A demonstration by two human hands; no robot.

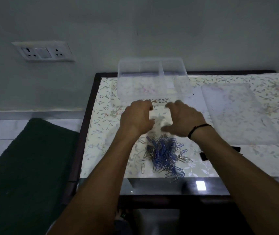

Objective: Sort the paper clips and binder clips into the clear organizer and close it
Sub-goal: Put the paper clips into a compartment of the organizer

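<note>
While hovering above the counter (101,106) with its floral-patterned cover, both hands are sitting between the clear, divided plastic organizer (153,78) and the heap of blue and silver wire paper clips (165,154). Judging from this: still at the very start of sorting, with no clips visible in any compartment. Left hand (137,118) curling loosely, fingers bent inward, holding nothing that can be made out. Right hand (180,120) spreading wide, thumb and fingers apart in a cupping shape, also apparently empty; motion blur making the fingertips uncertain.

Lying toward the counter's near edge, just on the near side of both hands and partly under the wrists: the paper clip heap, with a few stray silver clips at its left side. Standing at the far edge, just beyond the fingertips: the organizer, open. Resting toward the right side, well apart from the hands: its flat translucent plastic lid (237,112). Peeking out beside the right forearm: small black binder clips (203,156).

Next move probably calling for drawing both hands back over the heap, scooping a bunch, and separating clip kinds before dropping them in.
</note>
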